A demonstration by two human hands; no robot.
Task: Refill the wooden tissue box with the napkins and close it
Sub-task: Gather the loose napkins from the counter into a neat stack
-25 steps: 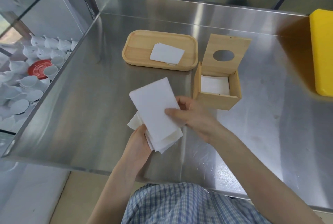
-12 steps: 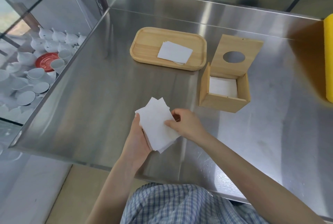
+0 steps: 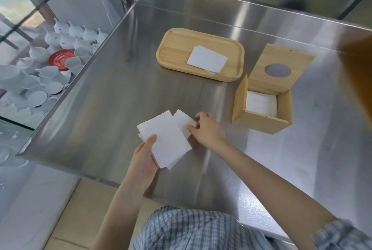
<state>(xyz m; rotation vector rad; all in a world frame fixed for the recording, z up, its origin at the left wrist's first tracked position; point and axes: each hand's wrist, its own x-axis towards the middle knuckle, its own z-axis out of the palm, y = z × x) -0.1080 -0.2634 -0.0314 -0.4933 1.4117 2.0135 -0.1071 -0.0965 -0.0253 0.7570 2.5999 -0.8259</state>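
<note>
My left hand (image 3: 144,158) holds a stack of white napkins (image 3: 169,141) just above the steel table, thumb on top. My right hand (image 3: 208,129) pinches the stack's right corner, where one napkin sticks out askew. To the right stands the wooden tissue box (image 3: 259,122), open, with white napkins (image 3: 260,104) inside. Its lid (image 3: 281,69), with a round hole, leans up and back behind the box. A wooden tray (image 3: 175,48) farther back holds a few more napkins (image 3: 207,59).
The steel table (image 3: 112,99) has a raised back wall and a near edge below my hands. Left of the table, a lower shelf carries several white cups and saucers (image 3: 46,80) and a red saucer (image 3: 60,58). An orange-brown blur (image 3: 360,64) fills the right edge.
The long napkin held up a second ago has been folded down onto the stack. Both hands lowered the stack toward the table, and the view shifted left.
</note>
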